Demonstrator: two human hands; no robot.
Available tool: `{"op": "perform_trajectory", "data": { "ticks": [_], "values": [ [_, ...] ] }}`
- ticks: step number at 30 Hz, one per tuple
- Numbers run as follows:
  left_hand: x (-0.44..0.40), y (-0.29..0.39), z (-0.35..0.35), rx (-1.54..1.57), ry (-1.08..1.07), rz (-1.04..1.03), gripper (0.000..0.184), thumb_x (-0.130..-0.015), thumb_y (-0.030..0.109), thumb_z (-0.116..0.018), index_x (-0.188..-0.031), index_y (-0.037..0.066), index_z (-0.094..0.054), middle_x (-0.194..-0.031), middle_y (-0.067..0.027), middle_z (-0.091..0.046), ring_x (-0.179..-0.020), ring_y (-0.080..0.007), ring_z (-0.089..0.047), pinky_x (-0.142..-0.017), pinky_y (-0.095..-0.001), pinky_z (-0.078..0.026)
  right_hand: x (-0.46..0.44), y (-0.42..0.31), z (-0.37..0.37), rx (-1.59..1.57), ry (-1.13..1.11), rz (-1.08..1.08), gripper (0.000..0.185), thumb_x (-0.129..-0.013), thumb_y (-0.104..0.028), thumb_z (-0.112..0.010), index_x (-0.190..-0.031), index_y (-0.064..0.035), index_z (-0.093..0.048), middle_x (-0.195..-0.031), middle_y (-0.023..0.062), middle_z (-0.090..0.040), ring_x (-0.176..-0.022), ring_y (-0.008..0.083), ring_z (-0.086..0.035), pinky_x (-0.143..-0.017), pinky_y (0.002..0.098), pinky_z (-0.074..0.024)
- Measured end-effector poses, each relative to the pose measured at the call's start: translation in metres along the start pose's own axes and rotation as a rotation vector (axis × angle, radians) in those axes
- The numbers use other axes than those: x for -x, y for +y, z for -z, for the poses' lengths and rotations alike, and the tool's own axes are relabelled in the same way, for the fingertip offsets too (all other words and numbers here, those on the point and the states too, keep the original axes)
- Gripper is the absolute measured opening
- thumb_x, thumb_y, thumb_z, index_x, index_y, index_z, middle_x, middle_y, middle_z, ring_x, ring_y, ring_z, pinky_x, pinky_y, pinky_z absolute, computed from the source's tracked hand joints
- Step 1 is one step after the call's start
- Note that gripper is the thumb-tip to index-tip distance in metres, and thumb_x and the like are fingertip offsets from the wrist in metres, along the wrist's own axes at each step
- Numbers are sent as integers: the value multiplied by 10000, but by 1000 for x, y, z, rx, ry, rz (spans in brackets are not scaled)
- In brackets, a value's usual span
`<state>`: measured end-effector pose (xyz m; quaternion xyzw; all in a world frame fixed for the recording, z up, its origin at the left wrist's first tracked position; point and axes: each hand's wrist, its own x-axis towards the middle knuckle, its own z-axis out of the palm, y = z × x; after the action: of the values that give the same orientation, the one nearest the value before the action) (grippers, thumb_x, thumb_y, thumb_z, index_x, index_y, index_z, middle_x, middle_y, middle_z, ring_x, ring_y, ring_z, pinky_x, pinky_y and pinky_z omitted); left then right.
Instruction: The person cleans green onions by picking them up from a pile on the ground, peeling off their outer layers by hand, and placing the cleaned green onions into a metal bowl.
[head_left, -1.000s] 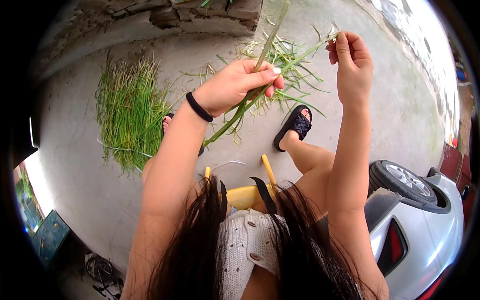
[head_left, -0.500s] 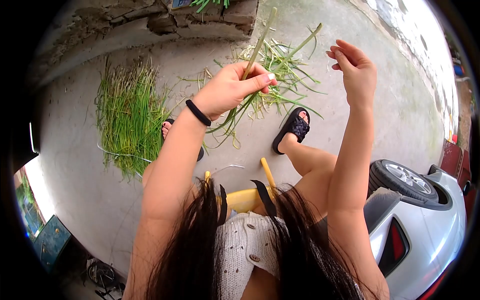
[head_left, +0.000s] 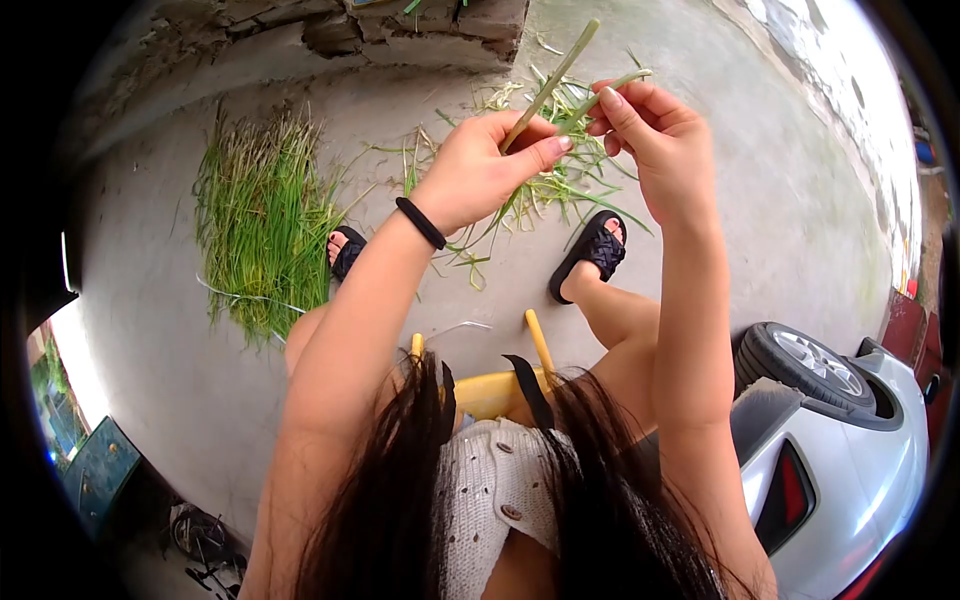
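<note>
Closed around long green stalks, my left hand [head_left: 487,165] is raised in front of me, with a black band at its wrist. One thicker stalk [head_left: 555,82] sticks up from its fingers. A second stalk [head_left: 582,112] slants from the left fingertips to my right hand [head_left: 660,145], whose thumb and fingers pinch it near its upper end. Thin leaves hang below the left hand. Beneath both hands lies a loose scatter of stripped leaves [head_left: 550,195] on the concrete floor. To the left rests a large bundle of long green stalks [head_left: 265,220], with pale brownish tops.
I sit on a yellow seat [head_left: 490,392] with my sandalled feet apart. A silver car [head_left: 870,480] with a wheel [head_left: 805,360] is close on my right. A worn masonry ledge [head_left: 430,45] stands ahead. A white cord [head_left: 235,295] crosses the bundle.
My right hand has moved left and slightly down, from apart to pinching the second stalk. My left hand has shifted a little right, still holding the stalks.
</note>
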<state>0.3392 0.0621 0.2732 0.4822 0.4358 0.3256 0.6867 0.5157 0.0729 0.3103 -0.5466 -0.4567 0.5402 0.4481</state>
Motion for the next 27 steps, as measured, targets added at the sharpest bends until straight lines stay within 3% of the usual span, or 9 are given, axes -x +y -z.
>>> {"op": "perform_trajectory", "data": {
  "ticks": [3,6,9,15,23,27],
  "values": [
    [-2,-1,1,8,2,-50,200,-851,176,-623,-946,0,-628,-852,-9,-624,-783,-65,-526,-712,-222,-430,0,5,-5,-61,-28,-14,223,-811,-187,-668,-860,27,-630,-753,55,-642,-635,84,-570,-546,202,-437],
    [-2,-1,0,2,66,-111,207,-829,212,-648,-873,10,-646,-764,-8,-620,-710,-63,-544,-658,-224,-443,4,4,-11,127,-43,-26,204,-799,-171,-679,-830,25,-630,-729,52,-639,-642,81,-574,-572,205,-460],
    [-1,-2,1,26,45,-111,187,-851,167,-622,-929,-2,-632,-841,-12,-623,-763,-68,-532,-701,-223,-434,5,5,-14,222,-39,-7,172,-800,-144,-671,-821,22,-632,-710,46,-636,-640,74,-572,-576,207,-466],
    [-1,-2,4,47,-9,-73,184,-852,166,-619,-932,0,-632,-826,-12,-619,-752,-72,-530,-697,-222,-432,3,7,-9,260,-87,1,168,-829,-144,-630,-851,23,-625,-699,40,-629,-635,75,-568,-575,214,-458],
    [1,4,5,84,-44,-55,191,-867,207,-589,-933,38,-649,-739,22,-606,-605,-15,-448,-535,-160,-334,2,13,-7,354,-78,106,189,-861,-181,-592,-862,8,-602,-683,11,-591,-623,65,-509,-545,205,-404],
    [1,5,5,68,-62,-59,191,-867,214,-587,-934,49,-656,-700,41,-587,-553,-4,-396,-490,-156,-291,-1,7,-4,98,-29,25,174,-883,-187,-567,-884,-14,-587,-731,9,-576,-597,52,-465,-509,192,-357]
  ]
}}
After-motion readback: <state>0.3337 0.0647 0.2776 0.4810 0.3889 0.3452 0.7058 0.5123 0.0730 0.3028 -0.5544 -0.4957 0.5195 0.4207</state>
